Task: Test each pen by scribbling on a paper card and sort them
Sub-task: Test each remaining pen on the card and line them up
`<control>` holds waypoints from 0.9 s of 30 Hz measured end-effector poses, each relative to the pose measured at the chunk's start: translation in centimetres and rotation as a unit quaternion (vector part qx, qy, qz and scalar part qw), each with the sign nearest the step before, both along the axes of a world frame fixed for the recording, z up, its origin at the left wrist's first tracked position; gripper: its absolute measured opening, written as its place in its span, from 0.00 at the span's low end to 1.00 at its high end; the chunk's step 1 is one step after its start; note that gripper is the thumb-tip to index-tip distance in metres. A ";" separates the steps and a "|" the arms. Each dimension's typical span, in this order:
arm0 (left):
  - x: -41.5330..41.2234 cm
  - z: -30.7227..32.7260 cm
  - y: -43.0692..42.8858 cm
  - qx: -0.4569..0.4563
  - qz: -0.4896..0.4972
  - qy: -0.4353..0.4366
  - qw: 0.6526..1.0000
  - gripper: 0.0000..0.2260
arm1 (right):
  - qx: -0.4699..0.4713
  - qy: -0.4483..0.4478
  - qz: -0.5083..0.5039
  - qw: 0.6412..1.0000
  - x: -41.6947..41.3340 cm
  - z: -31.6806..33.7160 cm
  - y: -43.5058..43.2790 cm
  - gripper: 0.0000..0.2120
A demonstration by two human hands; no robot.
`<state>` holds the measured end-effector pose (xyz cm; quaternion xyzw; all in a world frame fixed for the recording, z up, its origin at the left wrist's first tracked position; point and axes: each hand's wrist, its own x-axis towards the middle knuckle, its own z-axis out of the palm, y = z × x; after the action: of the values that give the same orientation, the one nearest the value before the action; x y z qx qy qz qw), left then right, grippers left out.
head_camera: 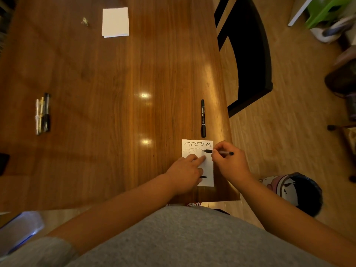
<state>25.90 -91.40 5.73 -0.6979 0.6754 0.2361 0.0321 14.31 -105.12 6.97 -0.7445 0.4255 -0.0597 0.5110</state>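
A white paper card (208, 170) lies near the table's right front corner, with a dark looped scribble along its top and a fainter one below it. My right hand (230, 160) grips a thin pen (219, 152), tip on the card at the end of the faint scribble. My left hand (185, 173) presses on the card with its fingers, and a small black pen cap (203, 177) pokes out from under it. A black marker (203, 118) lies capped just beyond the card. Several pens (42, 113) lie side by side at the table's left.
A stack of white cards (115, 22) sits at the far middle of the wooden table (115, 83), with a small crumpled scrap (84, 21) left of it. A black chair (248, 54) stands beyond the right edge. A patterned bag (294, 191) rests on the floor.
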 end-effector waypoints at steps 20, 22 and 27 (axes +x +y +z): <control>0.1 -0.1 -0.6 -0.007 -0.002 0.010 1.000 0.17 | -0.030 -0.001 0.002 1.000 0.1 0.3 -0.6 0.10; 0.1 -0.1 -0.7 -0.010 -0.010 0.004 1.000 0.17 | -0.034 0.005 0.004 0.999 -0.2 0.3 -0.7 0.10; 0.0 -0.1 -1.0 -0.008 -0.018 -0.009 1.000 0.17 | -0.030 0.015 0.005 0.999 -0.6 0.2 -0.4 0.08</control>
<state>25.89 -92.36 5.61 -0.6877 0.6895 0.2240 0.0374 13.68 -105.55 7.22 -0.7626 0.4269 -0.0586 0.4824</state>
